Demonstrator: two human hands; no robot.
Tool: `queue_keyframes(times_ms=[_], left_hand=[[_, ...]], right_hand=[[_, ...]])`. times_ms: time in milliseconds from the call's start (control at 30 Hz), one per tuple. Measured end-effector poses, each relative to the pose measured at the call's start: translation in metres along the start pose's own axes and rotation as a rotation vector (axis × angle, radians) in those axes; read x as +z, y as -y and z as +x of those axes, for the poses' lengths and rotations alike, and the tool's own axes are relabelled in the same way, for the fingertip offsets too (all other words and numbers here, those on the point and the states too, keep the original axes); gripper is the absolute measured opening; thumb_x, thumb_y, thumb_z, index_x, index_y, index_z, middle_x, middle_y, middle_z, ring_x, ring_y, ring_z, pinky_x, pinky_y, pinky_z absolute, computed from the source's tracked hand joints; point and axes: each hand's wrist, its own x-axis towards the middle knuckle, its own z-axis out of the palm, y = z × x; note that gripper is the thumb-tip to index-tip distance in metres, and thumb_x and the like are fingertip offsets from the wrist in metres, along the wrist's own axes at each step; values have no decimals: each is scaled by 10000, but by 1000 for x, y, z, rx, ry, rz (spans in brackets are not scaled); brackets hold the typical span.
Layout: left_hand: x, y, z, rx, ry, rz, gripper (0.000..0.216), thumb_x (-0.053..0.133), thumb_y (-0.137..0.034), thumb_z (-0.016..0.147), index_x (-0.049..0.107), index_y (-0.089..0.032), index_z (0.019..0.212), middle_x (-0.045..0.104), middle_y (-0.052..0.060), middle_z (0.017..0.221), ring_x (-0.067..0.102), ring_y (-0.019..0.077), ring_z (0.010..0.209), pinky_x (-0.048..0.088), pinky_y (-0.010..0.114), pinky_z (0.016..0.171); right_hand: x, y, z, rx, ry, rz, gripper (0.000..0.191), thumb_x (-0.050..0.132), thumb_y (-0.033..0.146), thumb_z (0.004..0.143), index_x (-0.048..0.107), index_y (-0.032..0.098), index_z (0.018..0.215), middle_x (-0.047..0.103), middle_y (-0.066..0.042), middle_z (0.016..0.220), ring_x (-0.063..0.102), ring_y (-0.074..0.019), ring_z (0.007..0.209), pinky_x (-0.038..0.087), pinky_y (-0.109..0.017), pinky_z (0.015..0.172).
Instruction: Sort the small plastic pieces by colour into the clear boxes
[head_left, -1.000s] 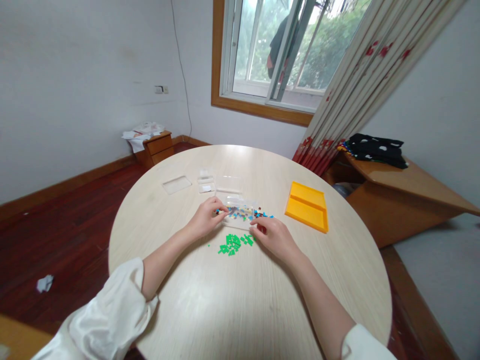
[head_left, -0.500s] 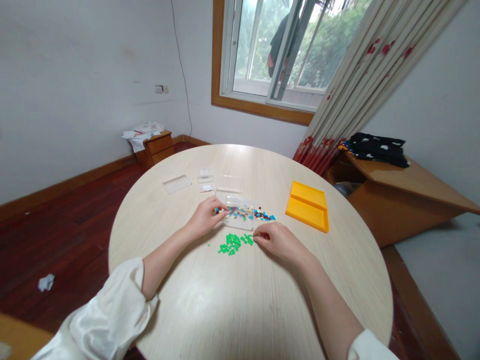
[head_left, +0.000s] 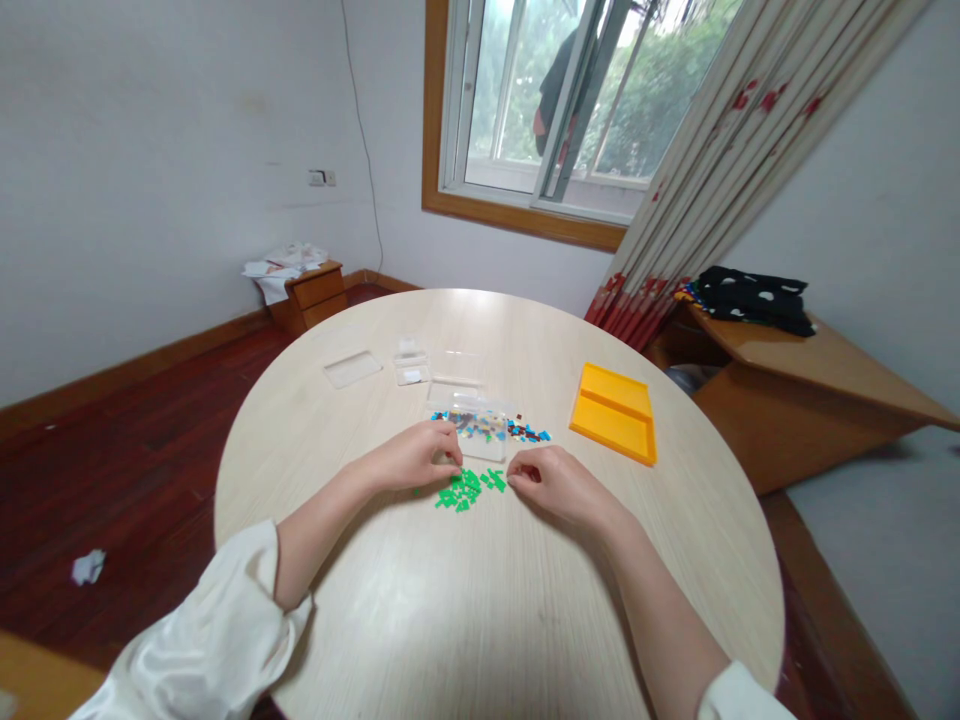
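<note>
Small flat green pieces (head_left: 460, 491) lie in a loose pile near the middle of the round table (head_left: 442, 620). My left hand (head_left: 421, 455) is at the pile's upper left edge, fingers curled and thumb brought against them; what they hold, if anything, is too small to name. On the pile's right side, my right hand (head_left: 551, 478) has its fingertips pinched beside a few green pieces, and its grip is likewise too small to make out. Just beyond the hands stands a clear plastic box (head_left: 484, 450) with mixed blue, brown and cream pieces (head_left: 529, 431) in and around it.
A yellow two-part tray (head_left: 615, 412) rests on the right of the table. Farther left are a clear lid (head_left: 352, 370) and a small clear case (head_left: 411, 368). Behind the table are a window and a curtain (head_left: 712, 150); a wooden cabinet (head_left: 787, 400) stands to the right.
My left hand has moved from the clear box's left side down towards me, to the green pile. The right hand has stayed almost where it was.
</note>
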Motion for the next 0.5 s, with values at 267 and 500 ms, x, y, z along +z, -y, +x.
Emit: queue_keyframes(times_ms=[267, 500], left_hand=[[0, 3, -1, 44, 121, 98, 177, 553, -43, 724, 687, -148, 769, 602, 40, 806, 558, 135, 749, 426, 237, 716], [2, 4, -2, 56, 164, 85, 182, 560, -41, 721, 677, -158, 796, 606, 31, 823, 573, 132, 756, 435, 235, 731]], right_hand=[[8, -4, 7, -39, -485, 154, 193, 523, 265, 817, 691, 173, 842, 694, -68, 797, 587, -159, 702, 433, -287, 726], [23, -10, 15, -2, -465, 185, 251, 500, 280, 839, 693, 170, 956, 696, -66, 810, 584, -163, 706, 444, -284, 699]])
